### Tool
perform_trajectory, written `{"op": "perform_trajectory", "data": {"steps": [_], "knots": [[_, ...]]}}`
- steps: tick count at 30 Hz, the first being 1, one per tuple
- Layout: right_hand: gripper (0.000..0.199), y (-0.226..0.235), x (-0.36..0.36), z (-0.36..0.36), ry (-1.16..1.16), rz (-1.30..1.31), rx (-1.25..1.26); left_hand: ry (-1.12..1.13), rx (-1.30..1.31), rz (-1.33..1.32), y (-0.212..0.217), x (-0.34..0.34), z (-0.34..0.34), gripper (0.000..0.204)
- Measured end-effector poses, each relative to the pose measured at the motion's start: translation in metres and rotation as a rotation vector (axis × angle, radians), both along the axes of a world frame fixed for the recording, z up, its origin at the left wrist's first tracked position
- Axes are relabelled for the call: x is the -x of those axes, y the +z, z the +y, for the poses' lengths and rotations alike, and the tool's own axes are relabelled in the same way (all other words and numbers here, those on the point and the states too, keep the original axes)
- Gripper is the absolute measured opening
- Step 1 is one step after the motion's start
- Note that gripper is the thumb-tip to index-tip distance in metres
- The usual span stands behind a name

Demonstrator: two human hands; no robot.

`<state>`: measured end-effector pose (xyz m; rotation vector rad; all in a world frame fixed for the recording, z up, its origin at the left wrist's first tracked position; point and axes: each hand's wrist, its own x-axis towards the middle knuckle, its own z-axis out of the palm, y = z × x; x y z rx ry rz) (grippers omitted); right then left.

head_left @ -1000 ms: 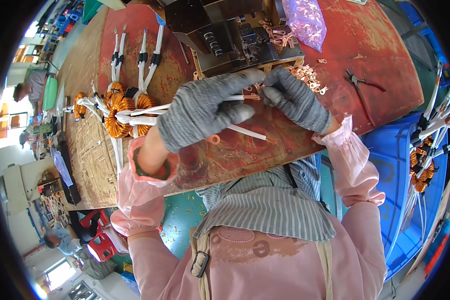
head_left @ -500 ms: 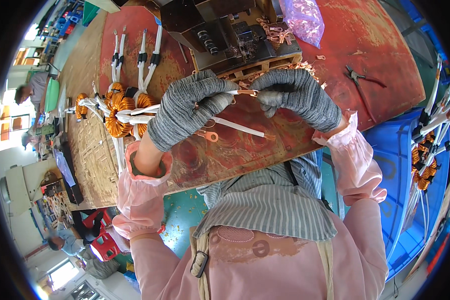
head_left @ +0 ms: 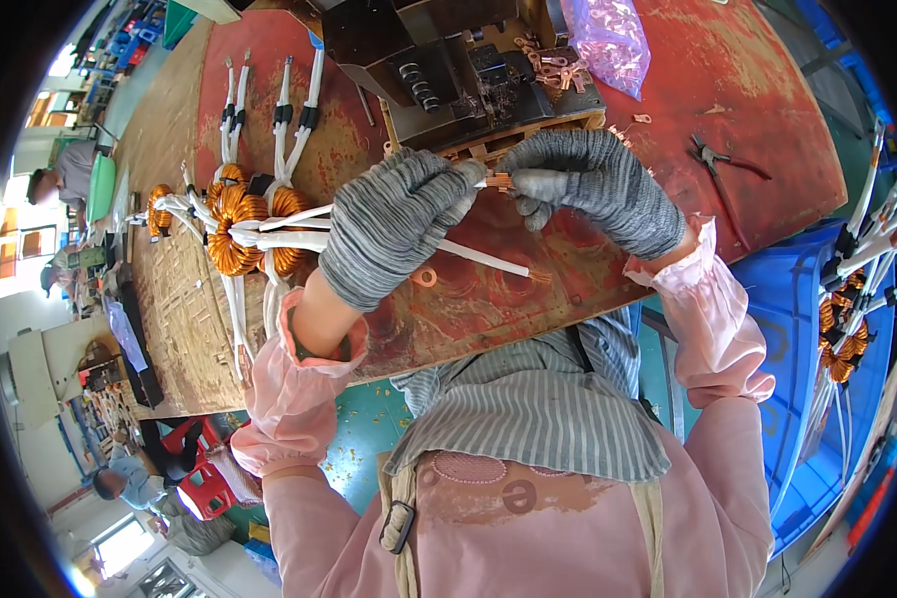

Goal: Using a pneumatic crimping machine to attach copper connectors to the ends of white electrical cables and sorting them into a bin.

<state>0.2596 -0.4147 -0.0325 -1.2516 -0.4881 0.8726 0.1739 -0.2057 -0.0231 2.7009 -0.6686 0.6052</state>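
Observation:
In its grey knitted glove, my left hand (head_left: pixel 394 227) is closed round a white wire close to its stripped end. The bare copper strands (head_left: pixel 498 181) stick out between both hands. My gloved right hand (head_left: pixel 598 189) pinches at the tips of those strands with thumb and fingers. To the left lies a cluster of copper-wound ring coils (head_left: pixel 235 227), from which white leads run under my left hand. Another white wire (head_left: pixel 483 257) with a bare copper end rests on the table below my hands. Beside my left wrist is a copper ring lug (head_left: pixel 425 276), partly hidden.
A dark metal press (head_left: pixel 448 70) with copper lugs on it stands on a wooden base just beyond my hands. Behind it sits a purple-tinted bag of lugs (head_left: pixel 610 45). Red-handled pliers (head_left: pixel 723 179) lie at right. A blue bin (head_left: pixel 782 369) holds more coils (head_left: pixel 842 344).
My left hand has shifted a little right, nearer my right hand, covering most of the wire's white insulation. The bare strands now look shorter and more spread between the hands.

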Motion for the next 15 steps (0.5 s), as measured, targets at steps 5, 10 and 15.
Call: {"op": "perform_trajectory", "data": {"steps": [5, 10, 15], "knots": [[0.019, -0.003, -0.011, 0.006, 0.027, -0.133, -0.018, 0.023, 0.136, 0.248, 0.016, -0.002, 0.005, 0.028], [0.017, 0.000, -0.025, 0.017, -0.005, -0.152, -0.084, 0.043, 0.442, 0.620, 0.024, -0.001, 0.062, 0.030], [0.017, 0.005, -0.038, 0.026, -0.110, -0.202, -0.065, 0.232, 0.175, 0.372, 0.015, -0.004, 0.056, 0.026]]}}
